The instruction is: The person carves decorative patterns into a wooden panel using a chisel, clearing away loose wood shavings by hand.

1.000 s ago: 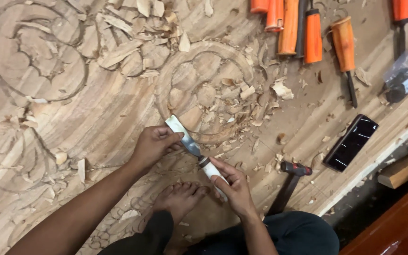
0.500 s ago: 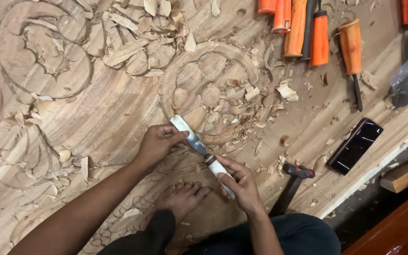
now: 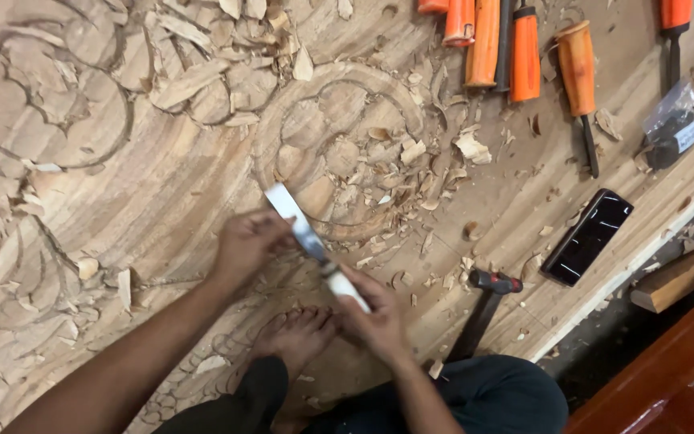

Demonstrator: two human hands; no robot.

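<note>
— Both hands on one chisel, see? Left hand pinches the flat blade near its tip, fingers closed round it.

— And the right hand?

— Its grip is wrapped round the pale handle, lower down. The chisel slants across the carved panel, its tip just at the edge of the round flower carving.

— What's lying about?

— Chips everywhere. Orange-handled chisels in a row at the top, a hammer just beside the right hand, a black phone further off. A bare foot rests under the hands.
</note>
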